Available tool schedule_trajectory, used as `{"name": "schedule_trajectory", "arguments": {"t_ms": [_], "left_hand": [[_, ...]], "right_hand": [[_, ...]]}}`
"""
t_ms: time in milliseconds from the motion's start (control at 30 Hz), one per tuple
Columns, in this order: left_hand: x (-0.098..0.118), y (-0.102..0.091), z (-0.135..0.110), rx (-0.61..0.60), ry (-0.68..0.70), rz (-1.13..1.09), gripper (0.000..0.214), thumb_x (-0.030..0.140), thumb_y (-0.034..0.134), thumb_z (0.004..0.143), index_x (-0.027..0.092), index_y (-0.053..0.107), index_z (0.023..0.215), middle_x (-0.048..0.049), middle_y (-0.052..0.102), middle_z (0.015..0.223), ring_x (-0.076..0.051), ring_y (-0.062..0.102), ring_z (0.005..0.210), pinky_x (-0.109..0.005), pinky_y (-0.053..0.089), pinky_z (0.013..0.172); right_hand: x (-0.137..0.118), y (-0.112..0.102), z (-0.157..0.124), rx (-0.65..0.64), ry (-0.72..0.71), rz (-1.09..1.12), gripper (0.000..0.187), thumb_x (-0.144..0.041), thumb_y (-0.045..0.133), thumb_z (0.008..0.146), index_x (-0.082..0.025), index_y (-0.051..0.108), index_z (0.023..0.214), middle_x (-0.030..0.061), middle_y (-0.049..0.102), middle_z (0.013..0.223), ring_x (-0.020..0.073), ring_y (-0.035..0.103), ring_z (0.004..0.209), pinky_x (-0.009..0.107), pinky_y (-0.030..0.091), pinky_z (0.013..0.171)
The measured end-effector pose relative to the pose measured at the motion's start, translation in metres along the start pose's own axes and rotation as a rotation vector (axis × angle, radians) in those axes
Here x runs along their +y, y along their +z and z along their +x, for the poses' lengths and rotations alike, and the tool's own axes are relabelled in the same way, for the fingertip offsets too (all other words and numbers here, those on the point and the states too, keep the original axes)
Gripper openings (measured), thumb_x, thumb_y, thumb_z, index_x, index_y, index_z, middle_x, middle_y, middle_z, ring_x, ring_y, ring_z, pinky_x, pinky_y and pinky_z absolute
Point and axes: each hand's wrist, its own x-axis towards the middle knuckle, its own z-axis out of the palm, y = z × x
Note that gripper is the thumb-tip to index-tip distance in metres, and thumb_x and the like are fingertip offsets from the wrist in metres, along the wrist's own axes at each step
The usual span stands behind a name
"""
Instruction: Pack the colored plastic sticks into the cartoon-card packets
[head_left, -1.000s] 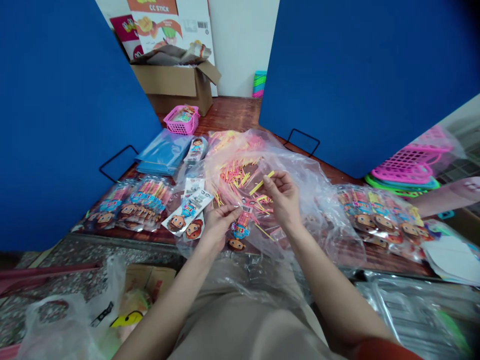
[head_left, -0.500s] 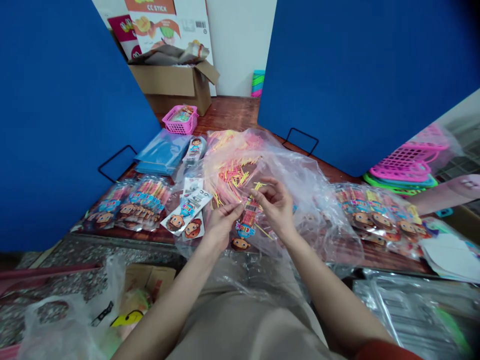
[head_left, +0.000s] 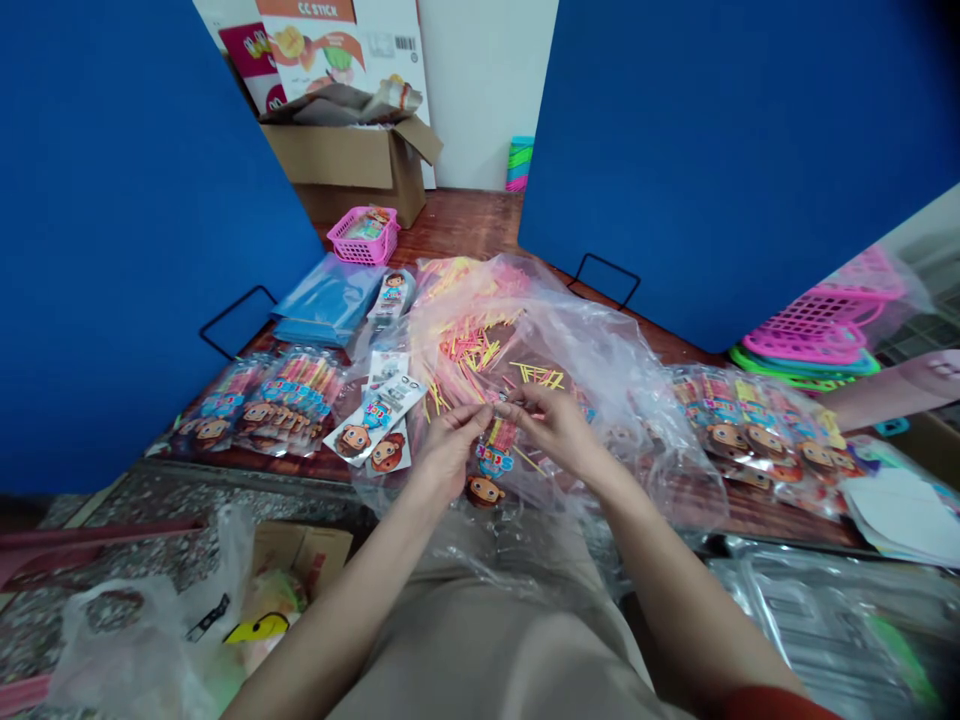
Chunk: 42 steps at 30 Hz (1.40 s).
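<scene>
A small clear packet of pink and yellow sticks (head_left: 493, 462), with a "Stick" label and a cartoon head at its bottom end, hangs between my hands. My left hand (head_left: 450, 445) is closed on its upper left edge. The fingers of my right hand (head_left: 555, 422) pinch at the packet's top, almost touching my left fingertips, which partly hide that end. Just beyond them, loose pink and yellow sticks (head_left: 472, 348) lie on a large clear plastic bag (head_left: 592, 325). Several yellow sticks (head_left: 538, 375) lie apart behind my right hand.
Printed cards (head_left: 375, 420) and filled packets (head_left: 289, 400) lie left; more packets (head_left: 739, 420) lie right. Behind are blue plastic sleeves (head_left: 326, 305), a pink basket (head_left: 364, 237) and a cardboard box (head_left: 345, 155). Blue panels (head_left: 720, 150) flank the table. At right, someone's arm (head_left: 892, 388) reaches in.
My right hand has moved left and down from above the yellow sticks to the packet's top, meeting my left fingers. The yellow sticks behind it now show more fully.
</scene>
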Motion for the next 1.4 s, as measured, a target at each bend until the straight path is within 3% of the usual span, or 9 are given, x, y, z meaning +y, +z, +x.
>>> {"name": "schedule_trajectory", "arguments": {"t_ms": [133,233,300,400,767,967,1200,1300,1400], "left_hand": [[0.003,-0.005,-0.004,-0.063,-0.131,0.184,0.039,0.032,0.089,0.05,0.015,0.076,0.082,-0.0048,0.073,0.076,-0.012,0.062,0.064,-0.023,0.046,0.061],[0.003,-0.009,-0.006,-0.118,-0.172,0.259,0.039,0.029,0.09,0.046,0.012,0.076,0.078,-0.0057,0.073,0.073,-0.014,0.062,0.065,-0.024,0.046,0.065],[0.002,-0.011,-0.006,-0.113,-0.14,0.223,0.038,0.032,0.09,0.047,0.013,0.075,0.077,-0.0046,0.072,0.07,-0.013,0.061,0.064,-0.025,0.046,0.066],[0.0,-0.012,-0.005,-0.094,-0.075,0.206,0.037,0.033,0.089,0.047,0.014,0.075,0.075,-0.0036,0.071,0.07,-0.012,0.059,0.063,-0.025,0.045,0.067],[0.006,-0.019,-0.005,-0.069,-0.024,0.271,0.034,0.033,0.089,0.045,0.013,0.072,0.065,-0.0032,0.068,0.062,-0.012,0.056,0.057,-0.025,0.042,0.061],[0.013,-0.029,-0.004,-0.099,0.014,0.368,0.031,0.034,0.088,0.045,0.014,0.072,0.063,-0.0028,0.067,0.061,-0.013,0.056,0.056,-0.025,0.043,0.06],[0.004,-0.036,-0.008,-0.03,0.114,0.421,0.03,0.039,0.085,0.053,0.015,0.071,0.063,-0.0023,0.065,0.061,-0.014,0.056,0.056,-0.025,0.043,0.056],[0.017,-0.05,-0.01,-0.058,0.131,0.44,0.032,0.04,0.084,0.055,0.014,0.073,0.069,-0.0039,0.069,0.069,-0.014,0.058,0.06,-0.025,0.045,0.058],[0.057,-0.081,-0.012,0.022,0.191,0.492,0.034,0.041,0.084,0.054,0.013,0.071,0.069,-0.0039,0.069,0.068,-0.014,0.058,0.06,-0.025,0.045,0.059]], "right_hand": [[0.0,0.003,0.003,0.066,0.068,0.077,0.034,-0.048,0.059,0.086,-0.017,0.062,0.072,0.0,0.056,0.063,0.0123,0.048,0.059,0.025,0.035,0.057],[-0.003,0.006,0.004,0.072,0.095,0.217,0.031,-0.047,0.059,0.085,-0.019,0.063,0.096,-0.0019,0.055,0.064,0.0119,0.048,0.059,0.025,0.035,0.055],[-0.004,0.01,0.003,0.046,0.135,0.357,0.045,-0.047,0.065,0.081,-0.021,0.055,0.116,-0.0046,0.052,0.063,0.0113,0.046,0.055,0.024,0.035,0.051],[-0.006,0.015,0.0,-0.004,0.176,0.46,0.061,-0.042,0.075,0.072,-0.023,0.048,0.124,-0.0079,0.046,0.058,0.0101,0.043,0.05,0.023,0.032,0.048],[-0.012,0.029,0.003,0.044,0.224,0.546,0.054,-0.042,0.076,0.069,-0.019,0.058,0.115,-0.0067,0.051,0.057,0.0092,0.044,0.049,0.023,0.034,0.047],[-0.01,0.036,0.006,0.094,0.308,0.598,0.041,-0.056,0.07,0.071,-0.016,0.065,0.076,0.0002,0.063,0.065,0.0101,0.052,0.054,0.023,0.042,0.052],[-0.008,0.039,0.004,0.039,0.308,0.535,0.04,-0.054,0.075,0.067,-0.015,0.067,0.071,0.0023,0.065,0.065,0.012,0.055,0.057,0.026,0.046,0.057],[-0.007,0.042,0.001,0.088,0.329,0.561,0.04,-0.055,0.069,0.074,-0.017,0.066,0.088,0.0028,0.067,0.074,0.0135,0.059,0.061,0.028,0.05,0.061],[0.001,0.046,-0.001,0.108,0.345,0.547,0.046,-0.056,0.064,0.078,-0.019,0.061,0.104,0.0046,0.069,0.081,0.0157,0.063,0.065,0.03,0.052,0.062]]}}
